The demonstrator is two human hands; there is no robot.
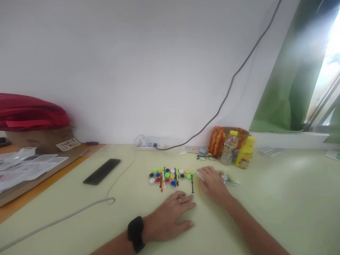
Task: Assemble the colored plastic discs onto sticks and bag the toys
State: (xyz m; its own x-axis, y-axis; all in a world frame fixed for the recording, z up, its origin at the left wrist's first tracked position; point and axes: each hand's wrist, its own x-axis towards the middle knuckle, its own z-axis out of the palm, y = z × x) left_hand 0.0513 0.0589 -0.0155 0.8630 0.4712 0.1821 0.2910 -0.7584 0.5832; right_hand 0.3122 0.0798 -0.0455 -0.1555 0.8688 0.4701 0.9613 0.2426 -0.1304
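My left hand point(171, 216), with a ring and a black wristband point(136, 232), rests on the table, fingers spread and holding nothing. Just beyond it sits a cluster of small round pots with coloured tops point(167, 175), with thin coloured plastic sticks point(176, 176) laid across them in two bunches. A black stick point(192, 184) and a yellow stick point(198, 186) lie to the right of the pots. My right hand point(212, 182) has its fingers closed on a white stick point(198, 174) beside these. Behind that hand, partly hidden, is a clear bag of small parts point(230, 177).
A bottle point(228, 148), a yellow bottle point(244, 153), a striped bag point(215, 141) and glasses point(207, 157) stand or lie at the back right. A phone point(102, 171), a cable point(79, 208) and a power strip point(148, 142) are left and back. Papers point(32, 168) cover the far left.
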